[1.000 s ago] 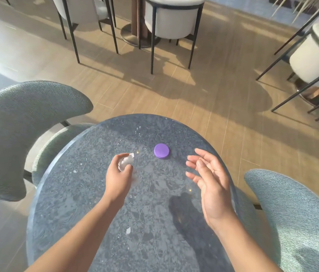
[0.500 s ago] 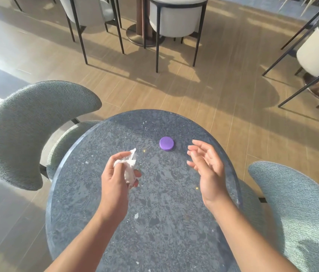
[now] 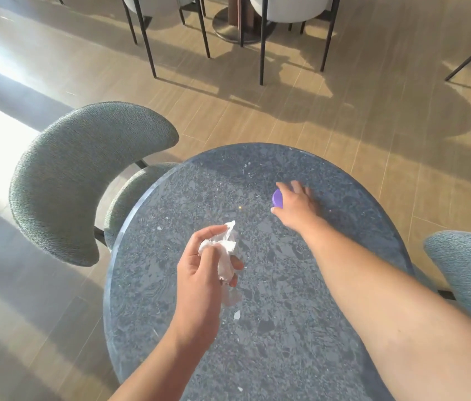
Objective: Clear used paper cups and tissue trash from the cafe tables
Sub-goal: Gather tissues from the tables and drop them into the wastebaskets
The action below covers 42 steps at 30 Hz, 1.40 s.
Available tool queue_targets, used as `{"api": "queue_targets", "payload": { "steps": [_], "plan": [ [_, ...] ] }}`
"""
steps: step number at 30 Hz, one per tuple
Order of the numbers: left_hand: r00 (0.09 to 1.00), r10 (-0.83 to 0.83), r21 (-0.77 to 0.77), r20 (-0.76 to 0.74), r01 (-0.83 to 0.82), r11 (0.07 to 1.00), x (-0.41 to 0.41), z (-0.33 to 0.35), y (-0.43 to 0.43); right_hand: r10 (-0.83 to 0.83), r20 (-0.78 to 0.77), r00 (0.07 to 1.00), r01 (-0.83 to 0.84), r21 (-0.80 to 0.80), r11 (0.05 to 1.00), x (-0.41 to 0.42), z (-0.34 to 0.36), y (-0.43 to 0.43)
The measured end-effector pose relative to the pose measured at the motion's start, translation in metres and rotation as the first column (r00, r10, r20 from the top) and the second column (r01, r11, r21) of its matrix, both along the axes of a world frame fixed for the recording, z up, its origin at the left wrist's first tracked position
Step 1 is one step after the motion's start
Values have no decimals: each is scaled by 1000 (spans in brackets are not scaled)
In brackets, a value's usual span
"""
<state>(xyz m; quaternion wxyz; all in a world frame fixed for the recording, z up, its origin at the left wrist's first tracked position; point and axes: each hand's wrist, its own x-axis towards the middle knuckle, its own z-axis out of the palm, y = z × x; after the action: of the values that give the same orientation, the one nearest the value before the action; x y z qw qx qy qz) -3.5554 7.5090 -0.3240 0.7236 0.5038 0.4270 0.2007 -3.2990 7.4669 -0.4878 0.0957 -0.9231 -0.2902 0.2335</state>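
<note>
A crumpled white tissue [image 3: 224, 251] is held above the round grey stone table [image 3: 272, 328] by my left hand [image 3: 202, 273], whose fingers curl round it. My right hand [image 3: 293, 205] reaches across the far part of the table and lies over a small purple disc [image 3: 277, 198]. Thumb and fingers bracket the disc, and only its left edge shows. Small white paper scraps [image 3: 237, 314] lie on the tabletop near my left wrist.
A grey-green upholstered chair [image 3: 83, 175] stands at the table's left and another [image 3: 469, 267] at its right. Across the wooden floor stand white chairs with black legs [image 3: 292, 13] and a round table base [image 3: 243, 27].
My right hand has reached forward and come down over the purple disc. My left hand still holds the tissue and has drawn slightly nearer. The view has tilted down and shifted left.
</note>
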Motion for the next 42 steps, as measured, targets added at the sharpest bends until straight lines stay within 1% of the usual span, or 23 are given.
{"api": "queue_targets", "payload": {
  "steps": [3,6,8,10,12,13,14,16,17,19,21,23,25,28,31,33,36,42],
  "plan": [
    [1000,-4,-2,-11,4,1000,-6,-1,2,79,69,994,-72,-88,993,0,-12,1],
    [1000,-6,3,-19,6,1000,-11,0,4,171,143,975,-160,-91,983,0,-21,-5],
    [1000,-11,4,-24,11,1000,-13,2,4,202,152,967,-192,-76,978,0,-22,-9],
    [1000,-17,0,-19,17,1000,-14,6,3,158,125,980,-157,-18,987,-3,-17,-14],
    [1000,-17,-5,-6,17,1000,-13,12,1,7,46,999,-14,149,989,-12,-1,-19],
    [1000,-17,-10,2,17,1000,-13,16,0,-77,-13,997,78,246,966,-18,11,-23],
    [1000,-20,-18,14,20,1000,-12,21,-1,-143,-74,987,160,331,930,-25,26,-28],
    [999,-34,-34,35,35,999,-12,29,-6,-226,-195,954,292,449,845,-39,62,-44],
    [998,-43,-35,38,44,998,-13,34,-8,-250,-268,931,356,503,787,-47,81,-55],
    [997,-62,-34,49,64,997,-12,42,-13,-245,-441,864,487,604,631,-64,122,-79],
    [996,-70,-43,59,73,996,-12,49,-18,-214,-540,814,563,644,517,-84,157,-105],
    [993,-93,-51,70,97,994,-13,54,-25,-208,-588,781,613,662,432,-105,184,-133],
    [990,-109,-64,93,115,991,-14,61,-34,-212,-637,741,669,670,321,-124,204,-160],
    [981,-148,-76,123,158,985,-12,70,-54,-248,-666,704,708,682,180,-148,225,-192],
    [959,-234,-84,161,250,965,-7,77,-77,-319,-652,688,706,703,85,-160,240,-217],
    [937,-301,-68,178,317,946,-1,80,-93,-361,-635,683,692,720,41,-164,248,-235],
    [897,-403,-41,184,416,908,8,85,-120,-423,-613,667,678,735,4,-172,258,-267],
    [816,-529,10,232,542,840,23,98,-192,-563,-577,591,650,755,-90,-191,269,-352]
  ]
}}
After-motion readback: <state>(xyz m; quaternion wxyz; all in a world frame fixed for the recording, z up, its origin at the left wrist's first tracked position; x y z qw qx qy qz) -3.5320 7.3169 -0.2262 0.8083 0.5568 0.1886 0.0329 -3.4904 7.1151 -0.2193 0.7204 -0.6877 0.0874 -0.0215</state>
